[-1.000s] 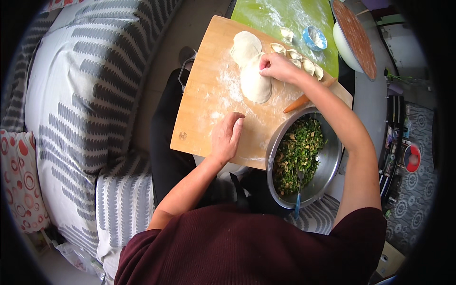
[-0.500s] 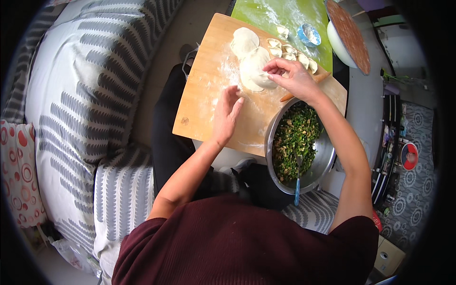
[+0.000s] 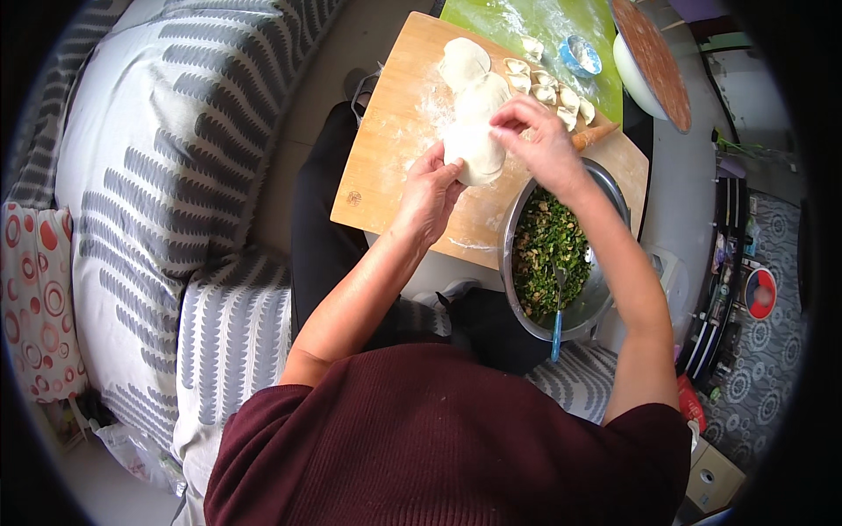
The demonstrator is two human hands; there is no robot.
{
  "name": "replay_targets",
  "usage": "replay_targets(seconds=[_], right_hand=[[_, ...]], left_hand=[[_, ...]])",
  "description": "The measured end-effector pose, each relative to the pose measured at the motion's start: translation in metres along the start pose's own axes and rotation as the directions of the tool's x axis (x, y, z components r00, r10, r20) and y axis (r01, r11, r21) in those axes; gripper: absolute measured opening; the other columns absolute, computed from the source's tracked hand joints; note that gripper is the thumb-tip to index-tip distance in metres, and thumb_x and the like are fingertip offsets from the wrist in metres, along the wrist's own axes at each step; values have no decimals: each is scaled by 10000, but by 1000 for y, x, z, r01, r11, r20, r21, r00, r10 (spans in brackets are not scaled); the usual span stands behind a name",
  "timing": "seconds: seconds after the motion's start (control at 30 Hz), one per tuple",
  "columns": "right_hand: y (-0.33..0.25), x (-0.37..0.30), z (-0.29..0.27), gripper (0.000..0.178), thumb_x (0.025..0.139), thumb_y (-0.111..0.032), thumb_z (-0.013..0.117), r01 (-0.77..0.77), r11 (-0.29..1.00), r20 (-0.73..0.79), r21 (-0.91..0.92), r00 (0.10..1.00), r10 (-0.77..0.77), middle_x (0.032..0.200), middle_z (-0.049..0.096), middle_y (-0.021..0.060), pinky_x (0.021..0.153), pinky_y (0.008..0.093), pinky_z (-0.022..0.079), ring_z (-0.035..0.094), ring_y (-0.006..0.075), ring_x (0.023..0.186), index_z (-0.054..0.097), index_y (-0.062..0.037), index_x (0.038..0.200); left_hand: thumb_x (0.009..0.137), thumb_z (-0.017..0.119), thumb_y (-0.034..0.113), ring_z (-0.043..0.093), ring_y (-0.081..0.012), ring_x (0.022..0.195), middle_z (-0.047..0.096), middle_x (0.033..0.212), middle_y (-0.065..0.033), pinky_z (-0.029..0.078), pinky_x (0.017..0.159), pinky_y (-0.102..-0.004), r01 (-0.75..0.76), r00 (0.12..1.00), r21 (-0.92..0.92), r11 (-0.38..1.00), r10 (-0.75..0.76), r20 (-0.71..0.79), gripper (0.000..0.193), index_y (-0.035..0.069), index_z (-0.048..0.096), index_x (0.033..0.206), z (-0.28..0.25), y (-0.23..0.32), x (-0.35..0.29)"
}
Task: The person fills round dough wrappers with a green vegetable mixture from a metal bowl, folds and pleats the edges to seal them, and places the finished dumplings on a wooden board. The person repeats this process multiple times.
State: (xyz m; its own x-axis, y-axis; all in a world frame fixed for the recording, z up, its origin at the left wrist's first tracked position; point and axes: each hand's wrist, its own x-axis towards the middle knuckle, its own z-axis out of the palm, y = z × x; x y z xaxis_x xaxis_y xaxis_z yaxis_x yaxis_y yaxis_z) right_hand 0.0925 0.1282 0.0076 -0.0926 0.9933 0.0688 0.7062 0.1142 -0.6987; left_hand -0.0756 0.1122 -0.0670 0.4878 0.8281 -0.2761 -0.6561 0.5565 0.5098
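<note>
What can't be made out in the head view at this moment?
Head view:
Left hand: some fingers, hidden beneath the round white dough wrapper.
Blue-handled metal utensil: its tip, buried in the chopped green filling.
Tapered brown wooden rolling pin: one end, covered by the right hand.
Bright green floured mat: far edge, cut off by the picture's top.

Off-white dough wrapper [image 3: 474, 158] (green mat [image 3: 589, 19])
</note>
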Motion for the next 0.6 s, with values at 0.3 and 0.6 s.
replay_targets(seconds=[0.3, 0.6], right_hand=[[-19, -22, 21, 118, 800, -90, 687, 229, 917, -5, -325, 970, -244, 897, 570, 84, 757, 380, 520, 617, 281, 882, 594, -51, 861], [11, -15, 13, 97, 904, -81, 611, -282, 765, -58, 578, 922, 384, 772, 659, 16, 693, 247, 490, 582, 75, 733, 660, -5, 872]], left_hand=[[940, 435, 10, 585, -198, 1091, 588, 1186, -134, 455, 978, -330, 13, 1000, 67, 998, -12, -12, 361, -43, 465, 1296, 17, 11, -11], [905, 404, -34, 578, -215, 1117, 571, 1240, -141, 465, 976, -354, 15, 999, 53, 998, -14, -32, 405, -43, 455, 1306, 7, 8, -8]])
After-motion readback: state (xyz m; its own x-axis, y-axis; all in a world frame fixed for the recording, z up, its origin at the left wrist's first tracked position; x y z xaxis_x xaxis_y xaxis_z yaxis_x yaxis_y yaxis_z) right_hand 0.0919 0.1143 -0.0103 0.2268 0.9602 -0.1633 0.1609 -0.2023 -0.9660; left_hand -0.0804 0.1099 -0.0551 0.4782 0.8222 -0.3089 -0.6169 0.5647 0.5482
